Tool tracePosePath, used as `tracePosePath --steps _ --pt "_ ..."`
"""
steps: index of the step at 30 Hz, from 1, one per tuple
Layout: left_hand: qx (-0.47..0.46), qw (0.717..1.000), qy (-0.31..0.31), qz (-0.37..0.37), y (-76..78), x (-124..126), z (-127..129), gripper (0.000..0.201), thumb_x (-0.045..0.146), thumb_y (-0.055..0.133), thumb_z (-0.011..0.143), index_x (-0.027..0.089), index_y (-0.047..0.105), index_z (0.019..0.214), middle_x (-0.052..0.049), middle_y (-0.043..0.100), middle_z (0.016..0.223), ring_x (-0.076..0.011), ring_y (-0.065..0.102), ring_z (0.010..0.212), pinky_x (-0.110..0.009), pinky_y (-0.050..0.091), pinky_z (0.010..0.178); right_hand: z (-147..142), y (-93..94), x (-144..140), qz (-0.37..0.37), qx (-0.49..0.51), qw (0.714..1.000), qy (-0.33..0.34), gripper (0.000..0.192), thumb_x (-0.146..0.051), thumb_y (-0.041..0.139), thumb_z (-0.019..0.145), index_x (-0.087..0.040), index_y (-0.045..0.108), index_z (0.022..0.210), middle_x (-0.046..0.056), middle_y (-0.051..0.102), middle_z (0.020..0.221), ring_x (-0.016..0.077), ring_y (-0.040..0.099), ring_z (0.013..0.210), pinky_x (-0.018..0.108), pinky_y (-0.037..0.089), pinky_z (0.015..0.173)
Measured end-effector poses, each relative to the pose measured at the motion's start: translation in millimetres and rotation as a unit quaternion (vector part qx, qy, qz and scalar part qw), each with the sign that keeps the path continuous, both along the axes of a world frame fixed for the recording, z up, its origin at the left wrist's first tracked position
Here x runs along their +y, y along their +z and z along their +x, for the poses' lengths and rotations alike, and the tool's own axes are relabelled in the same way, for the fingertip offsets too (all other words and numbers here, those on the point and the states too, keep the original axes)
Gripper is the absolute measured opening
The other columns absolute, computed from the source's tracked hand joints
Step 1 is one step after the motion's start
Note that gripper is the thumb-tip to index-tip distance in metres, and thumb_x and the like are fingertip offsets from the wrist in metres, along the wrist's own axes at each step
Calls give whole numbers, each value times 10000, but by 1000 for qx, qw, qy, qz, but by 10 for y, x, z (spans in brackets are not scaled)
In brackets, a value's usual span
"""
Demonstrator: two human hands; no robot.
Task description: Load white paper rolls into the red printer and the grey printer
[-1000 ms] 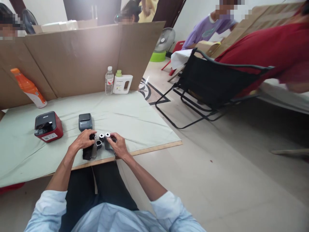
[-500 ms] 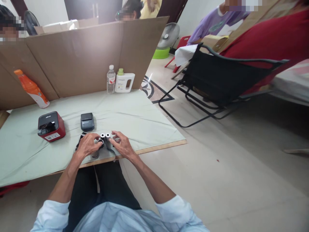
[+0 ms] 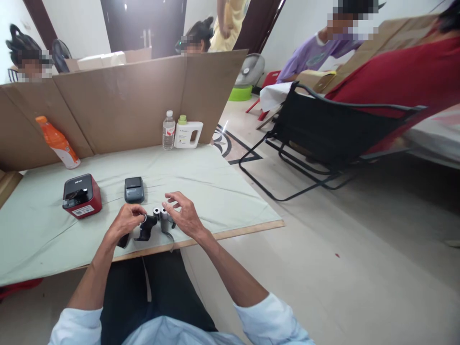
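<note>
At the far left an orange bottle [image 3: 57, 142] leans against the cardboard screen [image 3: 118, 103] that walls the back of the table [image 3: 201, 179]; nearer, a red label printer [image 3: 82, 195] sits on the pale green cloth, and just right of it a small grey printer [image 3: 134, 189], both well clear of the hands; the left hand [image 3: 125, 221] rests close to the near edge, its fingers [image 3: 138, 214] curled and pressed together on a small black piece, apparently a roll holder [image 3: 145, 229], with a pale ring showing at the fingertips, though what exactly they pinch is too small to tell; just right of it two small paper rolls [image 3: 160, 213] stand upright side by side on the cloth, touching or nearly so; the right hand [image 3: 184, 215] hovers over them with its fingers spread and holding nothing, thumb toward the rolls; to do this well, the left hand's grip should keep the black piece steady and low on the table, so it does not twist, while the right hand takes one roll only, from the top, without knocking its neighbour toward the near edge, which lies close by; a loose strip [image 3: 171, 239] curls over that edge and could snag a sleeve; far back stand a clear water bottle [image 3: 168, 131] and a white jug [image 3: 188, 133]; off the table to the right stands a black folding chair [image 3: 323, 134].
</note>
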State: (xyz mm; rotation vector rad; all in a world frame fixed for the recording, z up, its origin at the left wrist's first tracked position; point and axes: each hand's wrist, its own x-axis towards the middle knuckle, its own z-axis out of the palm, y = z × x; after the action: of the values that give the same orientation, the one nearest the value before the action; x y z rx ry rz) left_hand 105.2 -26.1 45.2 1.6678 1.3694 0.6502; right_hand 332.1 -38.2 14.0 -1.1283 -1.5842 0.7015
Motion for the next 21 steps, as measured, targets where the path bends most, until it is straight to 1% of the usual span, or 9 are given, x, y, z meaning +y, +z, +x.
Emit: tracePosePath --steps 3,6,8,10,13,16,19,21 --pt "-131 989 62 -18 98 99 -129 225 238 708 645 150 775 841 -13 723 710 -140 629 600 -250 509 594 -97 115 134 -30 0 998 46 270 -380 660 913 -187 710 1095 105 733 1125 214 693 958 339 551 778" --pt "-211 970 117 -3 167 235 -198 282 273 801 620 143 781 869 -19 726 692 -137 634 585 -256 530 598 -236 175 286 -109 44 986 115 375 -413 714 879 -181 692 1172 100 745 1117 204 699 918 315 554 745" --pt "-241 961 133 14 165 331 -215 292 292 832 613 140 780 857 -20 723 676 -137 635 579 -264 544 606 -344 166 387 -168 95 968 159 427 -413 724 867 -170 668 1214 74 751 1009 179 689 824 279 536 672" --pt "-242 961 131 35 123 432 -233 295 303 837 616 140 783 855 -24 734 693 -142 646 589 -273 559 618 -449 122 487 -202 137 952 184 415 -364 725 851 -158 653 1205 22 724 846 143 650 707 242 498 610" --pt "-175 976 107 77 25 611 -303 267 315 789 658 142 798 861 -38 759 731 -166 675 632 -281 568 631 -576 35 645 -214 163 948 170 360 -256 728 800 -147 646 1133 -48 636 677 104 571 583 213 453 557" --pt "-33 986 71 147 -55 808 -415 220 257 690 713 163 824 861 -58 797 803 -212 726 757 -310 587 735 -670 -31 810 -235 147 950 142 328 -178 710 760 -145 650 1080 -73 598 615 94 537 528 209 437 530" --pt "116 973 37 195 -88 967 -500 280 163 622 728 209 847 888 -62 826 913 -246 749 920 -344 575 908 -746 -76 959 -265 111 949 127 293 -119 695 722 -138 671 1014 -78 586 563 97 524 488 213 418 511" --pt "175 963 19 206 -95 1031 -521 315 144 603 753 232 853 924 -61 829 972 -258 748 987 -357 563 963 -786 -107 1034 -274 92 949 123 244 -103 695 700 -139 691 941 -77 570 519 102 518 471 218 402 507"
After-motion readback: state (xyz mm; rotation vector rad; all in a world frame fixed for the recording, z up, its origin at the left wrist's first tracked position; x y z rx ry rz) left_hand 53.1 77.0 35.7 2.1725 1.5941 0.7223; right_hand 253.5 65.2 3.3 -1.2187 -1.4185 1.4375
